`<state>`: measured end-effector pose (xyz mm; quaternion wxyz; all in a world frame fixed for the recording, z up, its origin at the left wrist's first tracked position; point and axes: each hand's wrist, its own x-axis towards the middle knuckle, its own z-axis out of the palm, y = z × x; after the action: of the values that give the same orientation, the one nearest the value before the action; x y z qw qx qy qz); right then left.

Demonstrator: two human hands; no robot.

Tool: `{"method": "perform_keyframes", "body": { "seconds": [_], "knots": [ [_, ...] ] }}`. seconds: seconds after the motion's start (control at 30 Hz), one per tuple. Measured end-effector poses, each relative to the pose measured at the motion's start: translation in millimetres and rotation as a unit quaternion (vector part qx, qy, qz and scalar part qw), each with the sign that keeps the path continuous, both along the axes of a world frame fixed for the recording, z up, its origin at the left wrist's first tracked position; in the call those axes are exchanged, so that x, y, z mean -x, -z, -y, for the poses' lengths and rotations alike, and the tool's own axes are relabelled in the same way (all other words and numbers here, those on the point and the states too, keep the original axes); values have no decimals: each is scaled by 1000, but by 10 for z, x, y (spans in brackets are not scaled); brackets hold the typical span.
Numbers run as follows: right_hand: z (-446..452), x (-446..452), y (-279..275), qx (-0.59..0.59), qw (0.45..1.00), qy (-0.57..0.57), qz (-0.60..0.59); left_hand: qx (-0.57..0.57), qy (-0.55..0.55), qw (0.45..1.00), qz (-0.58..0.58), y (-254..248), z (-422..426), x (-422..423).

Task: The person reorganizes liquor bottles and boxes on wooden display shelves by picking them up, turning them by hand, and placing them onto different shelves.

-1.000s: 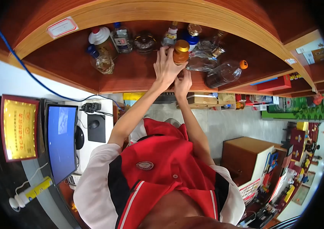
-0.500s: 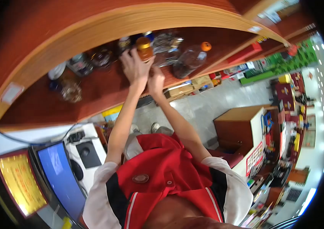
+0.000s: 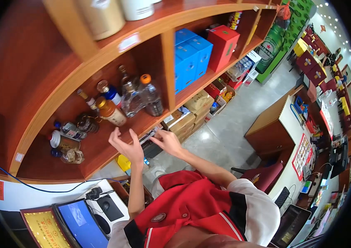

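My left hand [image 3: 129,145] is raised in front of the shelf edge, thumb and fingers apart, holding nothing. Just above it, on the shelf, stands an amber bottle with a gold cap [image 3: 111,112], not touched by either hand. To the right, my right hand [image 3: 168,143] hovers by the shelf's front edge with its fingers apart; a small dark and white item near its fingertips is unclear. Beside the amber bottle are a blue-and-white bottle [image 3: 110,94], a clear glass bottle [image 3: 131,101] and a plastic bottle with an orange cap [image 3: 152,99].
Several smaller bottles and jars, including a clear jar [image 3: 73,156], occupy the shelf's left end. Blue boxes [image 3: 192,58] and a red box [image 3: 223,47] fill the neighbouring compartment. Cartons [image 3: 200,105] sit below. A monitor [image 3: 82,223] stands lower left.
My hands have come away from the amber bottle, which now stands on the shelf, and have opened and spread apart. The view has shifted, showing more of the shelf's right side.
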<state>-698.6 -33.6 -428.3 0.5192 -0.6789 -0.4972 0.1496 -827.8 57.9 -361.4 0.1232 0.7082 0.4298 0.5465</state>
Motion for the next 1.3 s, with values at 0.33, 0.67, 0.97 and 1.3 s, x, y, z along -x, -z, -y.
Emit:
{"method": "perform_keyframes", "body": {
  "seconds": [0.33,0.67,0.97,1.3],
  "knots": [
    [2050,-1660,705,58,978,187,-74,117,314,932,-135,448,1653,-1843],
    [2959,-2558,1146,67,917,341,-197,227,469,826,-216,773,2230,-3351],
    [3172,-3784,1294,60,896,412,-155,286,547,761,-198,1205,2257,-4854],
    [2790,-6055,1092,34,897,426,-116,361,521,772,-53,1544,1739,-6420]
  ]
}}
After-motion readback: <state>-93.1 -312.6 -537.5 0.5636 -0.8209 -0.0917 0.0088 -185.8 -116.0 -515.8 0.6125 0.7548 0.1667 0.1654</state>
